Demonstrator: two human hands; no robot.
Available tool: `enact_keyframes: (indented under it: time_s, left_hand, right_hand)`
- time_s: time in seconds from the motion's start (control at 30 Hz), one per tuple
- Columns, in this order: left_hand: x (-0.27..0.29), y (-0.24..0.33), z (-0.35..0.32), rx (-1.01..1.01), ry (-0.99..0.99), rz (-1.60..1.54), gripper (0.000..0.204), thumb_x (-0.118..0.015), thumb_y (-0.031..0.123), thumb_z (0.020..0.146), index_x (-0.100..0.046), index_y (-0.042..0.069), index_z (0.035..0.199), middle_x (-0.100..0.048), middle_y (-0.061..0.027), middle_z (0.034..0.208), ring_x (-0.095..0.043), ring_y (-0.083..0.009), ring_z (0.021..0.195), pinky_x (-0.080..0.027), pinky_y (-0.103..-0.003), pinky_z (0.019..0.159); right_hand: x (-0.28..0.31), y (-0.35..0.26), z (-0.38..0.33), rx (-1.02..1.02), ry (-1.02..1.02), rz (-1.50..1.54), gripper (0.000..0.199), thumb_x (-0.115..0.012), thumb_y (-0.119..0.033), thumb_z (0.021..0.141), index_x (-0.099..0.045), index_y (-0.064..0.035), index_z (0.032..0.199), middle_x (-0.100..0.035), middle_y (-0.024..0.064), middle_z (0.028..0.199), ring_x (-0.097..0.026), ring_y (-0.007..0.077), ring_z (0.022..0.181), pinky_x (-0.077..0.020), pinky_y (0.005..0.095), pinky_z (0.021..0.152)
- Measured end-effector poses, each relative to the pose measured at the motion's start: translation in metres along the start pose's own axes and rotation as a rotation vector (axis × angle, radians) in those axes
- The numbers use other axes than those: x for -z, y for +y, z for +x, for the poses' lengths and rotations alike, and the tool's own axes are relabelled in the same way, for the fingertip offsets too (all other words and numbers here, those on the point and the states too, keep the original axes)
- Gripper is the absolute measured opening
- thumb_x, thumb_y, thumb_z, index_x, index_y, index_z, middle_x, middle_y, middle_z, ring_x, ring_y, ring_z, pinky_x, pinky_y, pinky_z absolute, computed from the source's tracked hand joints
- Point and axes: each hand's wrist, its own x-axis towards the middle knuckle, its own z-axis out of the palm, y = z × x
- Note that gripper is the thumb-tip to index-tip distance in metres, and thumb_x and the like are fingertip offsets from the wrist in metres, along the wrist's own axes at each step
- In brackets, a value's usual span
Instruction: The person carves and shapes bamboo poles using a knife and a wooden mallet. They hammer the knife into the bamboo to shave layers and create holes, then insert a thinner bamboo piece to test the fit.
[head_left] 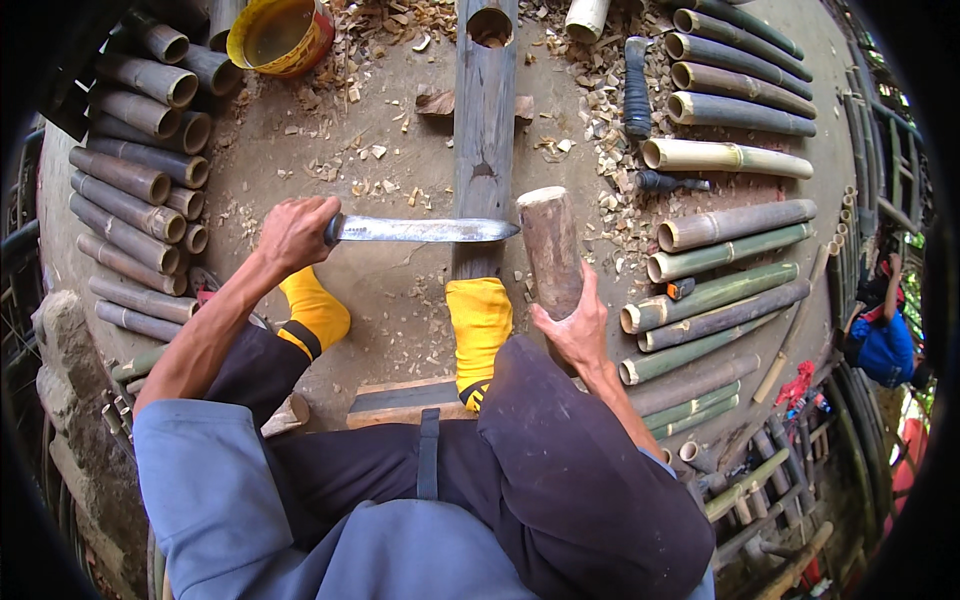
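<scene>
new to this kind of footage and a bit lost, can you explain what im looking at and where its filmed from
There is no machine here, just a person using two bare hands. The single picture comes from the left of two fisheye cameras on their head, looking down, so straight edges bend near the rim.

The left hand grips a long knife by its handle, blade pointing right. The right hand holds a short log.

Between the feet and the top edge runs a grey wooden beam with a round hole. Bamboo tubes lie on both sides, with wood chips scattered on the ground. At upper left stands a yellow and red bucket holding liquid.
</scene>
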Motion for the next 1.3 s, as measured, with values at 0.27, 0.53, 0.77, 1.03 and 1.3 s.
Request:
enact_keyframes:
  time_s: [0.27,0.53,0.77,1.03,1.3]
  left_hand:
    - [0.003,-0.006,0.016,-0.021,-0.083,0.052,0.024,-0.062,0.008,0.062,-0.048,0.008,0.080,-0.057,-0.0134,0.070,-0.059,-0.0364,0.062,-0.046,-0.047,0.053]
    - [0.001,-0.010,0.022,-0.033,-0.032,0.025,0.026,-0.064,0.007,0.059,-0.048,0.007,0.079,-0.057,-0.0136,0.071,-0.059,-0.0363,0.067,-0.046,-0.046,0.057]
    - [-0.013,-0.018,0.018,-0.053,-0.023,0.018,0.025,-0.064,0.008,0.059,-0.050,0.007,0.080,-0.058,-0.0122,0.071,-0.060,-0.0345,0.066,-0.048,-0.045,0.058]
    - [-0.008,-0.011,0.032,-0.068,-0.001,0.088,0.024,-0.065,0.012,0.058,-0.052,0.007,0.077,-0.059,-0.0114,0.068,-0.062,-0.0322,0.065,-0.050,-0.043,0.058]
    - [-0.002,-0.008,0.041,-0.084,-0.017,0.099,0.021,-0.064,0.012,0.060,-0.052,0.008,0.077,-0.060,-0.0108,0.069,-0.063,-0.0303,0.067,-0.049,-0.043,0.059]
  right_hand:
    - [0.073,-0.050,0.050,1.500,-0.371,-0.405,0.046,-0.062,-0.028,0.075,-0.057,-0.0077,0.116,-0.057,0.0133,0.084,-0.061,0.0260,0.073,-0.0522,0.0370,0.060]
    - [0.028,-0.081,0.034,1.314,-0.641,-0.386,0.047,-0.056,-0.025,0.082,-0.043,-0.0083,0.124,-0.059,0.0179,0.079,-0.063,0.0338,0.066,-0.0518,0.0405,0.049]
    - [0.032,-0.084,0.098,0.810,-0.671,-0.864,0.057,-0.073,-0.030,0.071,-0.044,-0.0049,0.113,-0.059,0.0175,0.074,-0.062,0.0327,0.065,-0.0529,0.0423,0.056]
    - [0.036,-0.086,0.105,0.750,-0.832,-0.844,0.068,-0.074,-0.040,0.068,-0.045,-0.0005,0.115,-0.061,0.0186,0.086,-0.062,0.0309,0.074,-0.0499,0.0397,0.062]
    - [0.021,-0.061,0.071,1.394,-0.640,-0.460,0.053,-0.063,-0.027,0.077,-0.041,-0.0042,0.119,-0.059,0.0169,0.085,-0.062,0.0320,0.071,-0.0520,0.0388,0.058]
